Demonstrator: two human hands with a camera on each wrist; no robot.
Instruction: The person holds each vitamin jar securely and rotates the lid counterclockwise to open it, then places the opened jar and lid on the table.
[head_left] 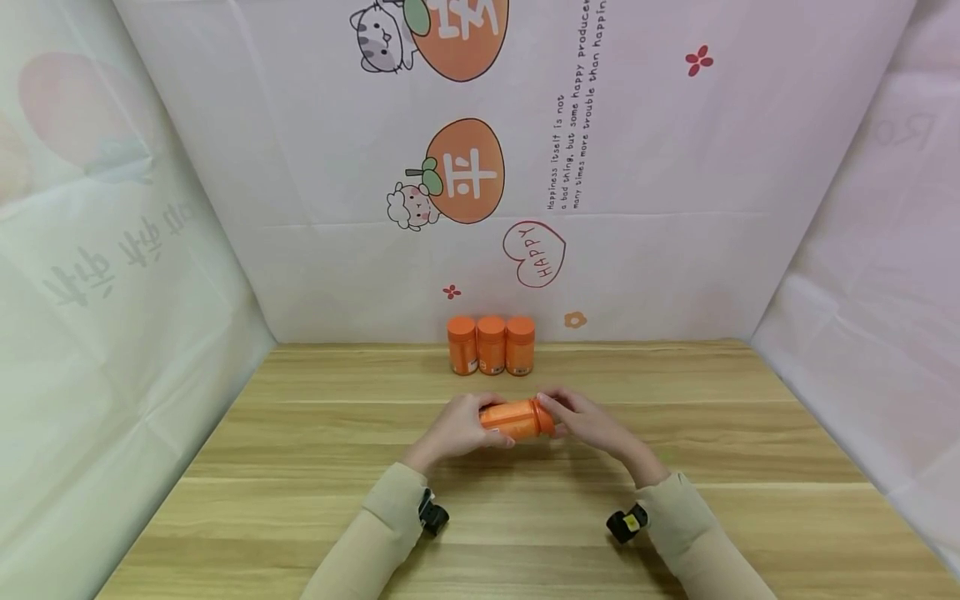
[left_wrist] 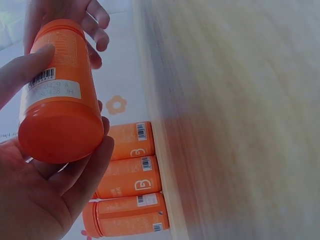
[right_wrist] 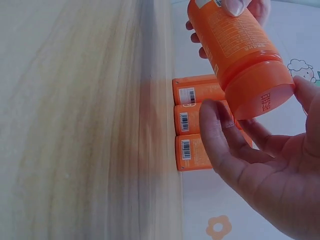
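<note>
An orange plastic bottle (head_left: 512, 418) with a screw cap is held in the air above the table, lying nearly sideways, its cap (right_wrist: 260, 90) towards the right. My left hand (head_left: 461, 429) grips the body near the base. In the left wrist view, the thumb presses beside the barcode label (left_wrist: 52, 90) and the fingers wrap underneath. My right hand (head_left: 592, 423) is at the cap, thumb against one edge and fingers curved around the other side. Some of its fingertips stand off the cap in the right wrist view.
Behind the hands, three matching orange bottles (head_left: 491, 346) stand upright in a tight row by the printed white backdrop (head_left: 637, 275). Wood-grain tabletop (head_left: 337, 433) spreads below. White cloth side walls (head_left: 135, 333) border it left and right.
</note>
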